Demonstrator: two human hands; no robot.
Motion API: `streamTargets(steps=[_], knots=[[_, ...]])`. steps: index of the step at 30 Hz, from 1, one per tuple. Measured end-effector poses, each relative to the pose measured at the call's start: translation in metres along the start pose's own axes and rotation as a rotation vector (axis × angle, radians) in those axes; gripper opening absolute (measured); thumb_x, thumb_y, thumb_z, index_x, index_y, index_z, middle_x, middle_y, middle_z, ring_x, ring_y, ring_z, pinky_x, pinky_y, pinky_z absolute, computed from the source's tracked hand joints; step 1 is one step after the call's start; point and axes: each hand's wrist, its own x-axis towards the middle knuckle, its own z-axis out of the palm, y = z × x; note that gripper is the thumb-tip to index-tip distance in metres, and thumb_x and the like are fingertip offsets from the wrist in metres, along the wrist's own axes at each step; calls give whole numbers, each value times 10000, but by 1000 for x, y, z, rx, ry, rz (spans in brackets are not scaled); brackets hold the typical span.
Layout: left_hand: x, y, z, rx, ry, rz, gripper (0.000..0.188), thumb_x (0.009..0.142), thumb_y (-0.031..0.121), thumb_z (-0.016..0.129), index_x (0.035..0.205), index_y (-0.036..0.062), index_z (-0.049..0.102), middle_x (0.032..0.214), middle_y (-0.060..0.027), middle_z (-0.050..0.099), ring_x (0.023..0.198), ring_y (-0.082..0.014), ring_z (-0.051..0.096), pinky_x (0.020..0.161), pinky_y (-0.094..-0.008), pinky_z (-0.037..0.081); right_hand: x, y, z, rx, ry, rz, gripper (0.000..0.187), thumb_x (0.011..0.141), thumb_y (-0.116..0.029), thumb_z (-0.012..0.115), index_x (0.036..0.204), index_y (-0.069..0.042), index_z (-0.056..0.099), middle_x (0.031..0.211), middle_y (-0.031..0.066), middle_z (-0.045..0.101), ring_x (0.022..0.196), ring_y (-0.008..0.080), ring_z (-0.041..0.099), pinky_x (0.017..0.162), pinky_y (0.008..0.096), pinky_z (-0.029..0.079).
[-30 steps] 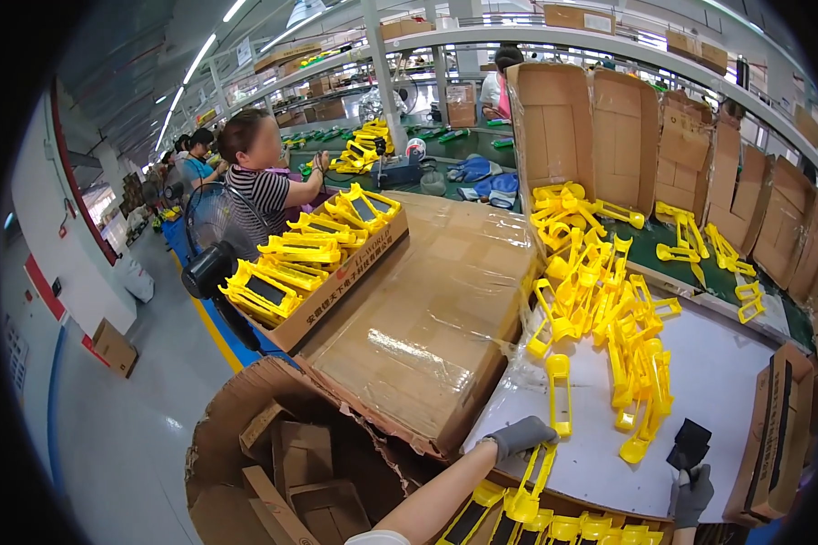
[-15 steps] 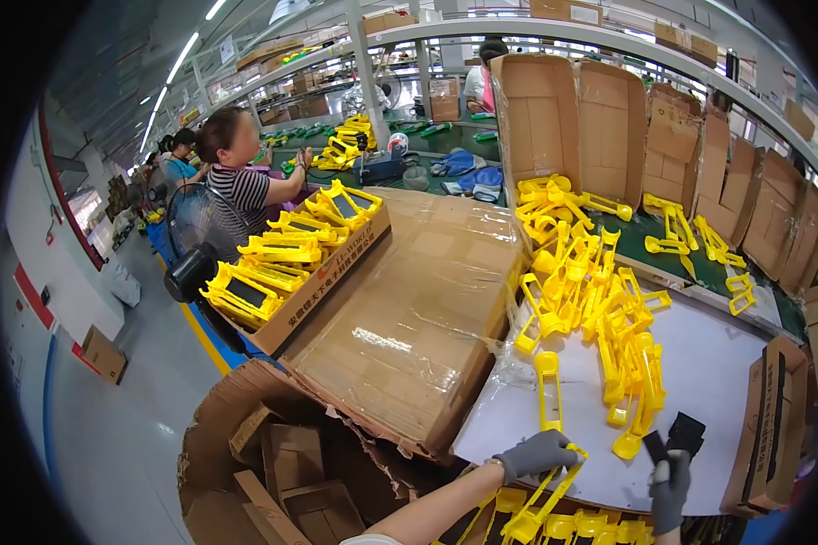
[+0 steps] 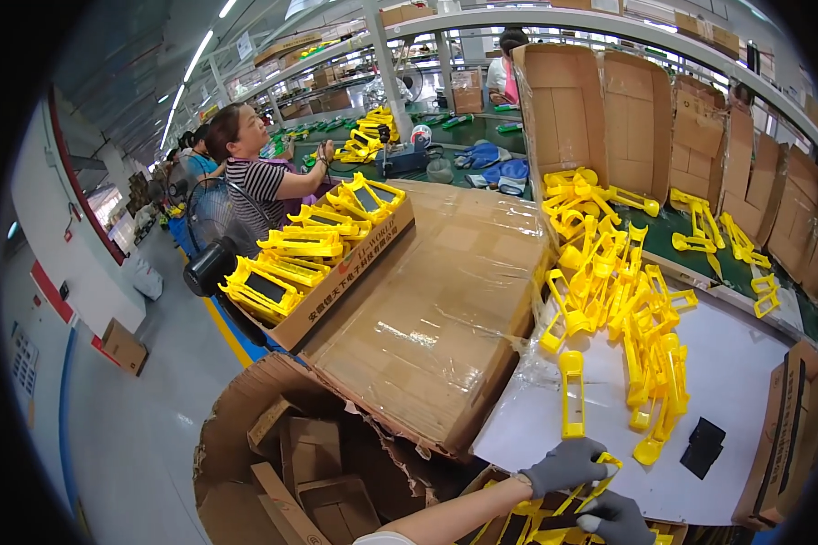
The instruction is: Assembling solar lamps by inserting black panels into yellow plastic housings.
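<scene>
1. My gloved left hand [image 3: 565, 465] has its fingers closed around a yellow plastic part [image 3: 591, 486] at the counter's [image 3: 745, 400] near edge.
2. My right hand [image 3: 616, 520] curls beside it; grip unclear.
3. A brown carton [image 3: 336, 282] with red lettering sits left.

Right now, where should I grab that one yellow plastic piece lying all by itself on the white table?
Take the lone yellow plastic piece by its long straight sides near the middle, coming down from above. It lies flat on the white table, lengthwise toward you, apart from the yellow pile, so both long sides look free. Its rounded top end seems bulkier and harder to pinch.
</scene>
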Motion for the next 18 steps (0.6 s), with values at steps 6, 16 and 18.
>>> streamTargets(steps=[6,16,18], knots=[[8,-8,8,-150,-55,20,479,884,406,587,1194,41,571,949,-117,654,775,-201,620,714,-321,493,10,-12,12,105,75,-22,155,849,-120,676,965,-28,629,804,-15,600,691,82,528,627,239,445],[4,-20,2,-404,-315,268,599,895,330,588,1361,-6,421,1309,-112,526,1200,-179,466,1056,-320,330,32,43,-23,221,733,-221,226,890,-218,624,916,-38,489,715,51,564,530,102,554,460,220,469],[10,-32,15,-500,-233,160,542,852,225,663,1322,17,490,1203,-63,589,1079,-125,510,958,-272,399,35,46,-23,235,754,-250,277,877,-259,648,920,-22,511,785,84,599,573,133,603,477,233,504]])
